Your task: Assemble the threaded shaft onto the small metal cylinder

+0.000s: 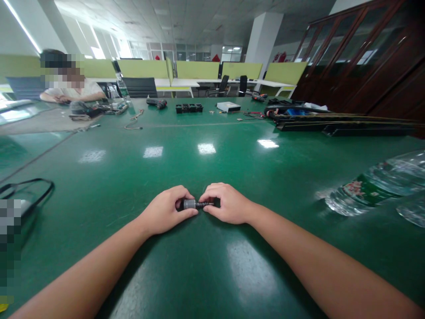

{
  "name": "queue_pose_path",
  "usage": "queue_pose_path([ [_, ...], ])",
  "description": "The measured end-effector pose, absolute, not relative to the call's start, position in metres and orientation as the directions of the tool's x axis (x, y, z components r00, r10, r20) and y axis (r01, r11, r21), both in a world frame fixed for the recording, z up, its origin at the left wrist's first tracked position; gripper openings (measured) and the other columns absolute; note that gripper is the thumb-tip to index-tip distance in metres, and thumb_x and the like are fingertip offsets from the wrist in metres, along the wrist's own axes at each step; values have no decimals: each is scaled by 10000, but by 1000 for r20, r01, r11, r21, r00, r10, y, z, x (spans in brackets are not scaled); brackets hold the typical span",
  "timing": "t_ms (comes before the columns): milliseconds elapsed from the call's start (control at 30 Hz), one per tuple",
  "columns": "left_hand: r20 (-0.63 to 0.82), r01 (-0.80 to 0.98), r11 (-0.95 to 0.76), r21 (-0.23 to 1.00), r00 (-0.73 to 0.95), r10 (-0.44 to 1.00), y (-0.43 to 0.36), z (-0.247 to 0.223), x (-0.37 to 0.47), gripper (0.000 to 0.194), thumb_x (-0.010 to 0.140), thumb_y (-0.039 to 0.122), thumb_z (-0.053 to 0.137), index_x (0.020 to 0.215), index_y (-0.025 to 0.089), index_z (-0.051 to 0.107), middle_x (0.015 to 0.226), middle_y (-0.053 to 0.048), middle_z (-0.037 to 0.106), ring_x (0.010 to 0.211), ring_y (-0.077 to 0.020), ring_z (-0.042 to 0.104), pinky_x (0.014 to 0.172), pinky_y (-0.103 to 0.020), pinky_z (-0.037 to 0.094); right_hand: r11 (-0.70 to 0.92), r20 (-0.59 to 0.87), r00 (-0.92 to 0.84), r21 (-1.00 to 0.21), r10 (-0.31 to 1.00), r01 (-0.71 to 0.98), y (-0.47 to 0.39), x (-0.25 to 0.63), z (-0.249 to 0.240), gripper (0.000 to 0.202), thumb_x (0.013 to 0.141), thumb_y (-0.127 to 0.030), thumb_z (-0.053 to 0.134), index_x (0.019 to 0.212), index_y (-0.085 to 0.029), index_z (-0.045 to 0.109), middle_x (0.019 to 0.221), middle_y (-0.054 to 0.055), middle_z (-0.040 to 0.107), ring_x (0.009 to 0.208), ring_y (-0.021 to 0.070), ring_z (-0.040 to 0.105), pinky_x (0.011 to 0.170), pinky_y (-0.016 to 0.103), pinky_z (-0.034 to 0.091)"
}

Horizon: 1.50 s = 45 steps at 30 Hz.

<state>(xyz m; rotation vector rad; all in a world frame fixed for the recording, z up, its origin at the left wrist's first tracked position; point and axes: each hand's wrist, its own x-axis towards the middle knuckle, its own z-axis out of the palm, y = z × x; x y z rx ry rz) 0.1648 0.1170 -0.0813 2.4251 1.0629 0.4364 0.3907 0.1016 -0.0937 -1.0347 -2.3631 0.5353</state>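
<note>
Between my two hands is a small metal cylinder with a ribbed, spiral-looking dark shaft (190,204), lying sideways just over or on the green tabletop. My left hand (168,210) is closed around its grey cylinder end, thumb below and fingers above. At the other end, my right hand (229,204) pinches the dark ribbed shaft between thumb and fingers. The fingers hide parts of both ends. I cannot tell whether the part touches the table.
Clear water bottles (368,188) with a green label are at the right. Far back lie a black compartmented block (189,108), a white box (228,106), a power tool (156,103) and long black rails (299,122). A person (75,86) sits at far left. A black strap (43,181) lies left.
</note>
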Motion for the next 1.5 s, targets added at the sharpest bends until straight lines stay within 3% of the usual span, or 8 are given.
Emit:
queue_pose_path([
  [1500, 91, 616, -575, 538, 636, 766, 116, -82, 164, 262, 829, 433, 655, 921, 189, 650, 793, -2, 605, 687, -151, 531, 614, -251, 381, 617, 323, -535, -530, 781, 581, 107, 404, -96, 74, 700, -129, 718, 755, -166, 684, 709, 1, 617, 694, 135, 550, 697, 271, 422],
])
